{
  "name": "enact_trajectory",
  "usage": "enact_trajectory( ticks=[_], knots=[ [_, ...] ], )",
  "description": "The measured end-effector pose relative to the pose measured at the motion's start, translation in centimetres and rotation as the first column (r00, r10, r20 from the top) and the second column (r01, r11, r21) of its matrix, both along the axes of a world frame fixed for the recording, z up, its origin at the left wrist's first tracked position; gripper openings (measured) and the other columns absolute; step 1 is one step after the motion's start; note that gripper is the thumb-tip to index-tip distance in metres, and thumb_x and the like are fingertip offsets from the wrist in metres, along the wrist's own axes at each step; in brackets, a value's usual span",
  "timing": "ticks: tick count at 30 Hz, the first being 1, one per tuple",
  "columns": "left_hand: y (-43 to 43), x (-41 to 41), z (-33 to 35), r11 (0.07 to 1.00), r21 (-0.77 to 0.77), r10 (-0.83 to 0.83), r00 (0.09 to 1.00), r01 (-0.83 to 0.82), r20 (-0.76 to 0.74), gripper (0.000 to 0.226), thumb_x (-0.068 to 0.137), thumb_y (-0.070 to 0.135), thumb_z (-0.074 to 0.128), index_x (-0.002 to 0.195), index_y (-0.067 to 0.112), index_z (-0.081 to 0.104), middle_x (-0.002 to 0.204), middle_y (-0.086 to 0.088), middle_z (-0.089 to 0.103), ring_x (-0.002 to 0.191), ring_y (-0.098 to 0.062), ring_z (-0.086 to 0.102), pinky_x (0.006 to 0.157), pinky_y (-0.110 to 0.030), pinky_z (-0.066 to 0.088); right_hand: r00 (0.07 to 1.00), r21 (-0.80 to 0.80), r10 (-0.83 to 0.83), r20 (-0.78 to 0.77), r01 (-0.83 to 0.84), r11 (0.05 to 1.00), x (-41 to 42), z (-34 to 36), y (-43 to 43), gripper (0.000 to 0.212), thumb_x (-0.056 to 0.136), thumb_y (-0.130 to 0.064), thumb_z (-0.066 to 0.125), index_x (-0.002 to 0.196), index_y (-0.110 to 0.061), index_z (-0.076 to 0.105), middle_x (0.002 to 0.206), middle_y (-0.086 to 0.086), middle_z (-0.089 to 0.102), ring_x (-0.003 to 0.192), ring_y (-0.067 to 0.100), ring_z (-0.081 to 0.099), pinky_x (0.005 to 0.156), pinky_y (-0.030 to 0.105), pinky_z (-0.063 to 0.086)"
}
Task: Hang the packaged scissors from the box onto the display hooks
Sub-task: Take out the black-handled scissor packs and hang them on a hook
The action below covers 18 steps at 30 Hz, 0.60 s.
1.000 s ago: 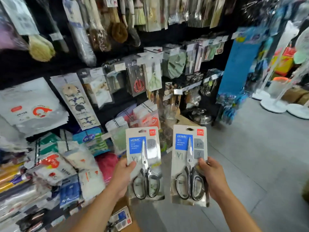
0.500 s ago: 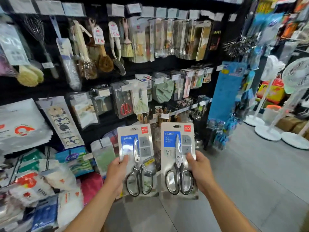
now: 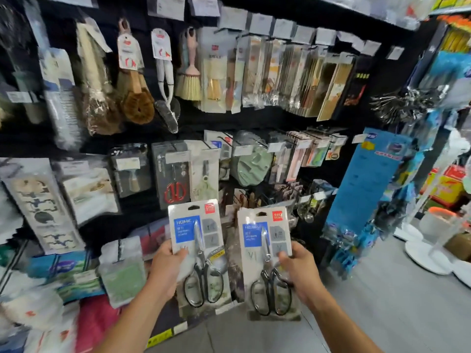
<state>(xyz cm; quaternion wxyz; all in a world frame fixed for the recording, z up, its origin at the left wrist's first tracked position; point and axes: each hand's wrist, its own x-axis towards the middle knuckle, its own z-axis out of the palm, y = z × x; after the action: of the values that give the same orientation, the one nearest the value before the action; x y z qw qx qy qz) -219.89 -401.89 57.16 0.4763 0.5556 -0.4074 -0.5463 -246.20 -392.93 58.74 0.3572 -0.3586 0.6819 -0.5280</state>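
We hold one pack of scissors in each hand, both upright and facing us, in front of the black display wall (image 3: 142, 138). Our left hand (image 3: 167, 270) grips the left scissors pack (image 3: 197, 248) along its left edge, thumb across the front of the card and the other fingers hidden behind it. Our right hand (image 3: 300, 271) grips the right scissors pack (image 3: 265, 258) at its right edge the same way, thumb lying over the card near the scissor pivot. Both hands are closed firmly on their cards; neither pack touches the other, and neither touches a hook yet.

The box named in the task is not in view, so we judge the picking step done and the carrying step in hand: we are bringing the packs up toward the wall. Each card shows a dark hang slot at its top edge.

Just above the left pack hangs a red-handled scissors pack (image 3: 174, 174), with a pale green scissors pack (image 3: 205, 174) beside it, so this row looks like the right section. Which hook is meant for our packs, we cannot tell; the picture is blurred there.

The next move calls for choosing a hook with room, raising one pack so its slot meets the hook tip, and sliding it back along the prong. Doing one pack at a time seems wise, since both hands are full.
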Motion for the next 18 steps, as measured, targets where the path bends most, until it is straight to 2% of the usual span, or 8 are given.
enact_trajectory(
  ticks=[2,5,7,9,11,13,15,18],
  knots=[
    [-1.7,-1.9,0.2,0.999,-0.008,0.046,0.999,-0.046,-0.011,0.023,0.095,0.000,0.056,0.108,0.018,0.062,0.105,-0.006,0.067,0.081,-0.017,0.062,0.072,-0.031,0.050,1.000,-0.006,-0.001,0.004,0.001,1.000,-2.3,0.3,-2.5,0.027,0.090,-0.002,0.054,0.098,-0.022,0.071,0.089,0.000,0.076,0.082,0.020,0.071,0.072,0.038,0.059],
    [-3.7,-4.4,1.0,0.992,-0.041,0.120,0.993,-0.119,0.005,0.018,0.097,0.006,0.056,0.107,0.021,0.060,0.097,-0.001,0.065,0.075,-0.008,0.056,0.062,-0.022,0.043,0.997,-0.019,-0.031,0.064,0.032,0.999,-4.7,0.2,-6.4,0.020,0.093,-0.008,0.056,0.095,-0.019,0.072,0.074,-0.003,0.074,0.061,0.014,0.066,0.055,0.032,0.053],
    [-5.1,-5.9,1.3,0.985,-0.066,0.162,0.987,-0.161,0.018,0.015,0.098,0.010,0.055,0.105,0.022,0.058,0.086,0.006,0.061,0.073,-0.008,0.054,0.058,-0.019,0.040,0.996,-0.021,-0.032,0.083,0.034,0.999,-5.8,-0.1,-9.2,0.015,0.094,-0.016,0.056,0.097,-0.014,0.071,0.061,-0.006,0.066,0.046,0.006,0.053,0.046,0.025,0.043],
    [-6.5,-7.1,1.3,0.974,-0.077,0.217,0.976,-0.214,0.032,0.011,0.098,0.010,0.054,0.102,0.019,0.059,0.083,0.004,0.060,0.073,-0.014,0.055,0.056,-0.019,0.039,0.994,-0.025,-0.020,0.109,0.023,0.999,-6.8,-0.3,-12.1,0.014,0.096,-0.018,0.056,0.097,-0.013,0.069,0.065,-0.001,0.064,0.040,0.001,0.049,0.040,0.021,0.040],
    [-8.1,-8.3,0.9,0.962,-0.062,0.268,0.963,-0.266,0.036,0.012,0.098,0.009,0.053,0.102,0.017,0.060,0.089,-0.002,0.062,0.072,-0.013,0.054,0.057,-0.020,0.041,0.991,-0.040,-0.002,0.136,0.007,0.999,-7.8,-0.7,-15.0,0.012,0.096,-0.018,0.056,0.097,-0.015,0.067,0.077,0.005,0.070,0.047,0.002,0.058,0.042,0.020,0.045],
    [-9.7,-9.3,0.4,0.955,-0.022,0.296,0.954,-0.295,0.045,0.012,0.098,0.010,0.053,0.099,0.017,0.062,0.088,-0.001,0.063,0.068,-0.010,0.054,0.057,-0.023,0.042,0.991,-0.045,0.029,0.128,-0.024,0.999,-8.9,-1.2,-18.1,0.013,0.096,-0.020,0.057,0.096,-0.015,0.068,0.087,0.007,0.073,0.061,0.010,0.064,0.051,0.024,0.051],
    [-11.3,-10.4,-0.3,0.947,-0.002,0.321,0.946,-0.322,0.030,0.017,0.098,0.011,0.054,0.089,0.020,0.065,0.084,0.000,0.065,0.068,-0.013,0.056,0.059,-0.025,0.044,0.987,-0.043,0.080,0.141,-0.074,0.996,-9.9,-1.5,-21.2,0.013,0.095,-0.020,0.057,0.097,-0.015,0.069,0.084,0.004,0.074,0.065,0.015,0.064,0.056,0.030,0.053],
    [-13.2,-12.4,-0.9,0.930,0.031,0.366,0.930,-0.366,0.000,0.024,0.098,0.009,0.054,0.084,0.023,0.065,0.086,-0.001,0.067,0.074,-0.019,0.057,0.067,-0.029,0.044,0.979,-0.022,0.151,0.135,-0.149,0.989,-11.7,-1.7,-25.6,0.011,0.094,-0.015,0.056,0.094,-0.011,0.067,0.077,0.005,0.069,0.061,0.018,0.059,0.050,0.030,0.047]
  ],
)
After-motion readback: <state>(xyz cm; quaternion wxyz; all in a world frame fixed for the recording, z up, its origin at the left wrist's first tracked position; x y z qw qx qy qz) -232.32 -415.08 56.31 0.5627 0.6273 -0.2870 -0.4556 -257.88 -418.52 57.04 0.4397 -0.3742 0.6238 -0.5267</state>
